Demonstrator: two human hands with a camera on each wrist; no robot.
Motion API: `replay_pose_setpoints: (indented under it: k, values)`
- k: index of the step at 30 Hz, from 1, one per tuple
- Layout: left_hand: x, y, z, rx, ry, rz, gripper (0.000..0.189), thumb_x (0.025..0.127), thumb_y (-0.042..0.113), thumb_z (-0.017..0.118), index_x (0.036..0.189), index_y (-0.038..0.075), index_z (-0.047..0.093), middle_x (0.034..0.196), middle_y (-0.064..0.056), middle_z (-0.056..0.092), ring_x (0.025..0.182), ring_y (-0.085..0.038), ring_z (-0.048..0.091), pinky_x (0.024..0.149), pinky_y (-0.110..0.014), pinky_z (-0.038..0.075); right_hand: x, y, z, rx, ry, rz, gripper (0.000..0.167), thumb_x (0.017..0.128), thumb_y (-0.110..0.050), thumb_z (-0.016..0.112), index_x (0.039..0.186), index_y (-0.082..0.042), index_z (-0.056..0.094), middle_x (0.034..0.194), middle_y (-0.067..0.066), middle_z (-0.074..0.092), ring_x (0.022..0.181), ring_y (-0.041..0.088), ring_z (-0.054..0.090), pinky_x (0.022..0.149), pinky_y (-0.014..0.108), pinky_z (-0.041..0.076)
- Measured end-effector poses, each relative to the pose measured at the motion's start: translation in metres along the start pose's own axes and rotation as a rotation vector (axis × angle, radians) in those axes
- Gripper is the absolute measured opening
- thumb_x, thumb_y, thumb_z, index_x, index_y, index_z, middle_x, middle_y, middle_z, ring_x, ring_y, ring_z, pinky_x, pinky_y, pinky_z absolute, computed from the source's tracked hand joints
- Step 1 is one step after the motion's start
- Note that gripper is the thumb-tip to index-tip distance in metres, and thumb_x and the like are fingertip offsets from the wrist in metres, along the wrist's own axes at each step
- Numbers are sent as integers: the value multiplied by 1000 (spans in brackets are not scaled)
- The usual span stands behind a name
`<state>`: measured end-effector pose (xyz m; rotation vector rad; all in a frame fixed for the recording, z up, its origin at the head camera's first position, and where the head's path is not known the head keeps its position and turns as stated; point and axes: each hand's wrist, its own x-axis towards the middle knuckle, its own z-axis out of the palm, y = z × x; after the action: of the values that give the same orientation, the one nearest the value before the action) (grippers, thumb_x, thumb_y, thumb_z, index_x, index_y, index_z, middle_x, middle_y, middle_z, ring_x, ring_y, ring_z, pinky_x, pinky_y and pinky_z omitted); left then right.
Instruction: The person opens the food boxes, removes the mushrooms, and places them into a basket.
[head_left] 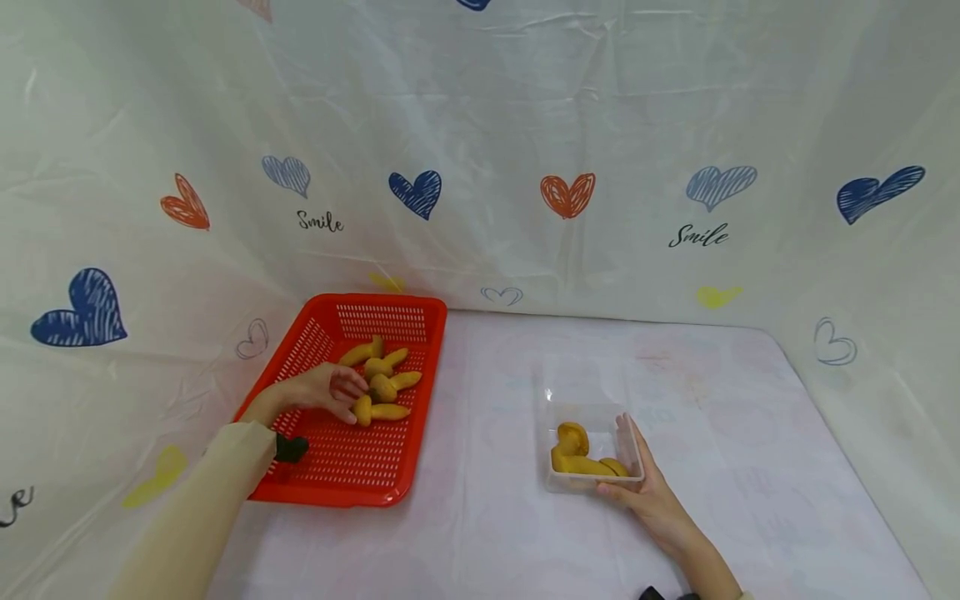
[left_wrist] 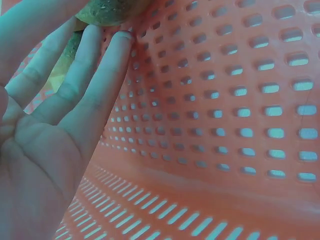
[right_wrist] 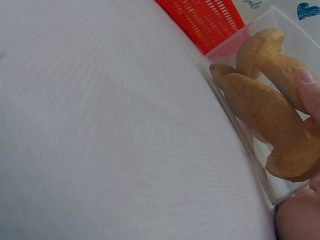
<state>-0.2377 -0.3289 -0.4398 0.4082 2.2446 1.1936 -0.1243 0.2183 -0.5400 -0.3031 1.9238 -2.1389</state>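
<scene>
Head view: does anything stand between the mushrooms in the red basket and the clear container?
Yes: beside the mushrooms rises the side wall of the red basket, then comes the rim of the clear container. Nothing else visible is in the way.

Left fingers (left_wrist: pixel 100 85) nearly straight, just beside brownish mushroom (left_wrist: pixel 107 12); orange-red perforated basket (left_wrist: pixel 215 186) alongside.

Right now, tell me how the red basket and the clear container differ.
The red basket is opaque with slotted walls; the clear container has see-through, unslotted walls. The red basket is much larger than the clear container. Four mushrooms show in the red basket, two in the clear container. The left hand reaches into the red basket, while the right hand grips the clear container. Both hold yellow-brown mushrooms.
</scene>
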Motion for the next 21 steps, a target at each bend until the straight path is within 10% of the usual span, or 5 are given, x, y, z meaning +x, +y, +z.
replay_pose_setpoints:
  k: [21]
  values:
    - [12,64,-9,-51,83,124,47,87,11,78,127,-3,58,129,-25,58,119,-43,59,92,-37,55,1,0,-1,-22,13,0,112,87,8,71,161,-29,-4,165,5,-18,145,44,-16,97,18,46]
